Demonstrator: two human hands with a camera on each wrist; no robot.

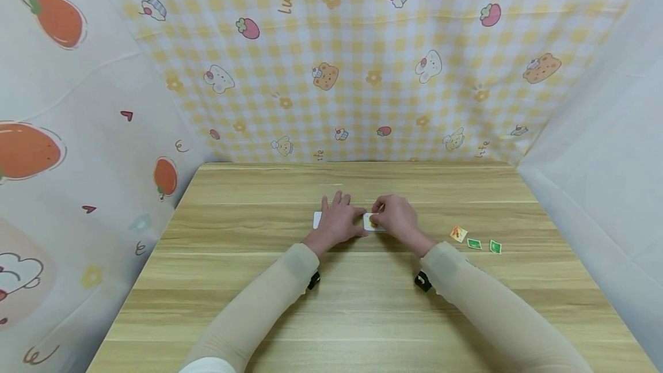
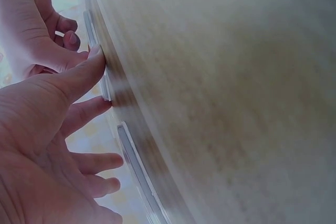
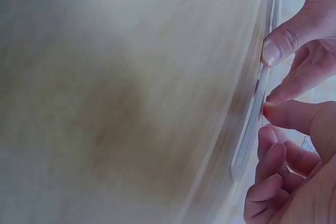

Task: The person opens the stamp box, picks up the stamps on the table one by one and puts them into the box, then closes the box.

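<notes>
A white card [image 1: 368,223] like a thin slab lies on the table, bearing a small yellow-orange picture piece [image 1: 373,221]. My left hand [image 1: 339,220] holds the card's left end, thumb and index finger spread at its near and far edges; its other fingers reach forward. From the right, my right hand [image 1: 399,216] bends over the card, thumb and fingertips pinching at the picture piece and covering part of it. In the right wrist view, the right thumb [image 3: 286,115] meets the slab's face. A second white card [image 1: 317,220] is partly hidden behind my left hand.
To the right lie a small orange picture square [image 1: 458,233] and two green picture pieces, one nearer [image 1: 474,244] and one farther right [image 1: 495,246]. Faint clear outlines show on the wooden table [image 1: 248,286] beyond the hands. A checked cloth [image 1: 357,50] hangs behind, with white cloth at both sides.
</notes>
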